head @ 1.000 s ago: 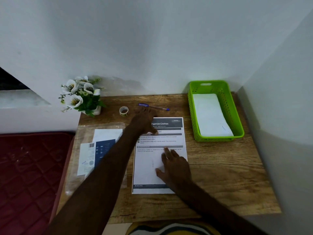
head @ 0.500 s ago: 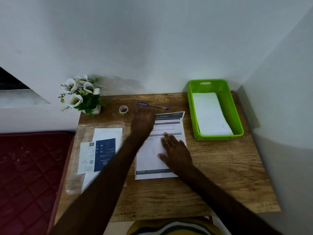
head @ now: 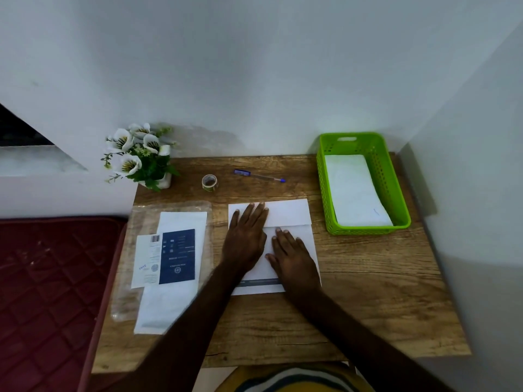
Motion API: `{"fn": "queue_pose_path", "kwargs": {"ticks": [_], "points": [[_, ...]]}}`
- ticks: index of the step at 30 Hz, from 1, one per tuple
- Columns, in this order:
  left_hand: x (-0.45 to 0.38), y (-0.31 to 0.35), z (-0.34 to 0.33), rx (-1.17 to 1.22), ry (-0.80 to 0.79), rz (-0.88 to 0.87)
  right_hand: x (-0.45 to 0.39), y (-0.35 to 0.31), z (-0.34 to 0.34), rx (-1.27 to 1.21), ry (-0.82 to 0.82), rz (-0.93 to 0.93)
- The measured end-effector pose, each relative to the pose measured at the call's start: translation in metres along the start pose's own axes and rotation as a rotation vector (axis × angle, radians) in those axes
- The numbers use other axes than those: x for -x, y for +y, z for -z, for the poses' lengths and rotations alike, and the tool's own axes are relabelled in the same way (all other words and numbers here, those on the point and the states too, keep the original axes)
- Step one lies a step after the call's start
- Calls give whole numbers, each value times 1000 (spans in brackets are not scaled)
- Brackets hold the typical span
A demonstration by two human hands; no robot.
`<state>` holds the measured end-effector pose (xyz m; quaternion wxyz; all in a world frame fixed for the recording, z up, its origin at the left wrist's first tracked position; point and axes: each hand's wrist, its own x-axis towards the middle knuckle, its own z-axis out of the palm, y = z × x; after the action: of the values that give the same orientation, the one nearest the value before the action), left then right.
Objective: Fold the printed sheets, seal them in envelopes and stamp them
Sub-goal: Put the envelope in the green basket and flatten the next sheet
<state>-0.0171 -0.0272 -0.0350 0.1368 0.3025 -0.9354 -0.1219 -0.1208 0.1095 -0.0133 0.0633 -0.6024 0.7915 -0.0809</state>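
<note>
The sheet (head: 291, 222) lies flat at the middle of the surface (head: 382, 292), its far edge folded over toward the near side so a blank flap covers the far part; a dark printed band shows at the near edge. The left hand (head: 244, 236) rests on the flap's left part, fingers straight and spread, pressing and gripping nothing. The right hand (head: 294, 257) lies flat on the lower panel, fingers straight, also pressing only.

Judgement: the paper is light, thin and limp; it will slide on smooth wood and crease wherever pressed. It is best taken by a free edge or corner, with one palm kept down to pin it.

The surface is wood-grained, set into a corner of pale walls. Far right stands a green basket (head: 396, 176) holding white paper, likely envelopes. Far middle lie a pen (head: 259, 175) and a small roll (head: 209, 182). Far left is a flower pot (head: 141, 157). At left a clear sleeve (head: 135, 250) carries white sheets and a blue card (head: 177, 256). A red mattress (head: 48, 278) adjoins the left edge.
</note>
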Motion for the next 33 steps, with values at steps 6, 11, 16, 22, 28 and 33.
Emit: {"fn": "queue_pose_path", "kwargs": {"ticks": [6, 11, 16, 22, 28, 33], "points": [[-4, -9, -7, 28, -47, 27, -4, 0, -7, 22, 129, 27], [-8, -18, -8, 50, -55, 25, -24, 2, -6, -22, 177, 70], [-5, -18, -9, 99, -44, 25, -65, -4, 8, -90, 34, 23], [-7, -18, -9, 100, -39, 89, -72, 5, 0, -71, -18, -83], [-9, -16, -5, 83, -47, 123, -60, 43, 2, -95, 38, -286], [-15, -16, 5, 122, -77, 158, -57, 45, 8, -51, -4, -324]]}}
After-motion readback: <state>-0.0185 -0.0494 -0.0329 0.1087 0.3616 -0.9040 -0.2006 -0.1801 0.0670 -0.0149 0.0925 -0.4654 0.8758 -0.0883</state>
